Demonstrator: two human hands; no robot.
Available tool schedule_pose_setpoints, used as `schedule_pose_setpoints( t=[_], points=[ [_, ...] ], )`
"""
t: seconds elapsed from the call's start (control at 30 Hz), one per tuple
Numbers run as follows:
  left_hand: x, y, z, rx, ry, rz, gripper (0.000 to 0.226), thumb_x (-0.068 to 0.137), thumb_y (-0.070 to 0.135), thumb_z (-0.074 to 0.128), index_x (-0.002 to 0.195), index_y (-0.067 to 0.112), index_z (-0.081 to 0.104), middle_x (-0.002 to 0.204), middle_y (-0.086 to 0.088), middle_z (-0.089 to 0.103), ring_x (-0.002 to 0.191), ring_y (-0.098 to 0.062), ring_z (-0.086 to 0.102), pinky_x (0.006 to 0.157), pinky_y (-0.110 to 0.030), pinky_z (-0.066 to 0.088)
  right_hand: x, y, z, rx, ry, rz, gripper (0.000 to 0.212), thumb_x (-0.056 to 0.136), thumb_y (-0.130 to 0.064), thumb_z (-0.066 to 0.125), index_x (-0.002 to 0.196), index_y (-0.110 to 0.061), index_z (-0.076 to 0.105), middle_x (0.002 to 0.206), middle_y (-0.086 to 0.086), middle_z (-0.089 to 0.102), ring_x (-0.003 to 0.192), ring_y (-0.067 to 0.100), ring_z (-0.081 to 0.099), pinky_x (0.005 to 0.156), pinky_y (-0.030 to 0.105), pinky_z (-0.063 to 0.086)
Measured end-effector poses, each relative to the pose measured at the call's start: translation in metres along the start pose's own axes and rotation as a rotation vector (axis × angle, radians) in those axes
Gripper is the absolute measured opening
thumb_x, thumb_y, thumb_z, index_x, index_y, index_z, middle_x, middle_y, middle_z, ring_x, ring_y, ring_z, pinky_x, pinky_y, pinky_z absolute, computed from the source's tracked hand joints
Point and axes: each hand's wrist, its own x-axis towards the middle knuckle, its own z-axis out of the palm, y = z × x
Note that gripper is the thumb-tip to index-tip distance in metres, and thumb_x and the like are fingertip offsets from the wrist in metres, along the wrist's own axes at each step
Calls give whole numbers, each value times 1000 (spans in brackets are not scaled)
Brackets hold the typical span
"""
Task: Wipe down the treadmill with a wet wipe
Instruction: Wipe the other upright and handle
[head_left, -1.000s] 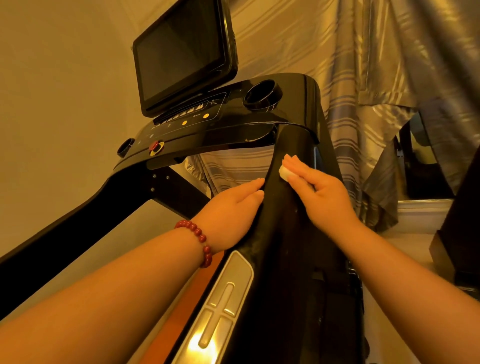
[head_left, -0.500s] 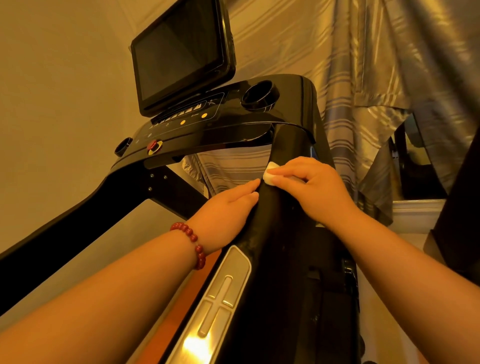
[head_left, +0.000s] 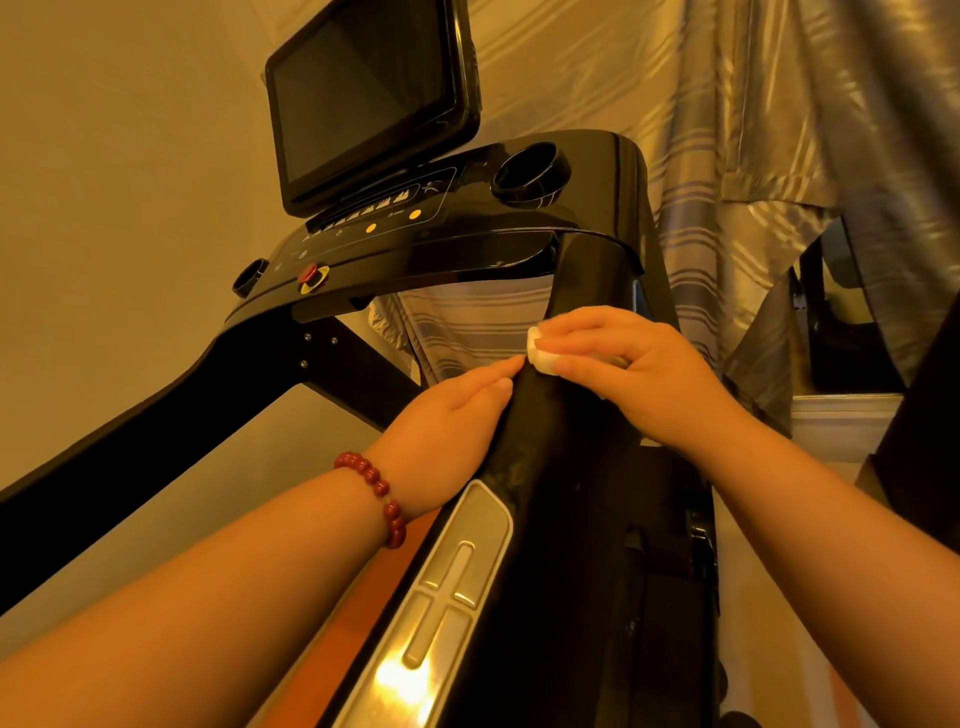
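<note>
Right hand slid left, pinching wipe on upright; left hand flat; curtain behind.

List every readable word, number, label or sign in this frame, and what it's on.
Nothing in this frame reads as quotable text.
console panel: white bar-graph icons and tiny marks beside two orange dots, too small to read.
screen: dark, shows nothing.
red knob on a yellow ring: no legible mark.
silver handrail plate: raised bars only, no text.
wet wipe: no print visible.
</note>
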Motion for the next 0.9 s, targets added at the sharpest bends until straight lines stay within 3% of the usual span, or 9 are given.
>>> schedule_pose_setpoints(
  t=[0.2, 0.4, 0.53, 0.67, 0.8, 0.9],
  points=[
    [-2, 1, -1, 28, -13, 8, 41, 103, 30, 30, 143, 34, 41, 140, 13, 47, 126, -1, 43, 102, -12, 32, -12, -8, 6, 48, 33, -25, 20, 81, -36, 67, 101, -38, 71, 103, -19, 71, 108, -1, 60, 101, 33, 47],
    [-1, 7, -3, 93, -33, -2, 42, 103, 32, 31, 144, 36, 37, 143, 15, 43, 129, -1, 39, 97, -9, 27, -4, -3, 5, 105, 114, 37, 18, 84, -26, 70, 99, -35, 72, 106, -15, 70, 107, -1, 62, 101, 35, 48],
    [-2, 7, -2, 92, -20, 3, 40, 103, 31, 31, 142, 38, 38, 134, 20, 44, 121, 4, 39, 84, 5, 25, -19, -8, 15, 166, 118, 51, 21, 85, -20, 69, 106, -24, 73, 114, -10, 70, 112, -1, 60, 107, 30, 42],
    [-1, 7, -3, 104, -29, 3, 40, 103, 31, 30, 142, 36, 38, 140, 15, 44, 124, 2, 39, 91, -2, 26, -36, -14, 22, 222, 144, -56, 23, 82, -18, 68, 105, -19, 71, 110, -17, 69, 111, 1, 61, 113, 19, 27],
    [-2, 9, -3, 145, -35, -13, 40, 103, 33, 29, 143, 39, 36, 141, 14, 44, 126, -3, 41, 96, -11, 29, -13, -6, 23, 185, 268, 28, 22, 85, -14, 70, 107, -18, 71, 109, -8, 70, 108, -1, 62, 107, 27, 40],
    [-4, 12, -3, 153, -38, 18, 34, 104, 32, 30, 132, 49, 39, 134, 16, 47, 121, 0, 42, 91, -5, 29, -27, -15, 32, 250, 251, 21, 22, 85, -13, 69, 106, -19, 72, 108, -11, 71, 108, -1, 62, 104, 20, 42]
  ],
)
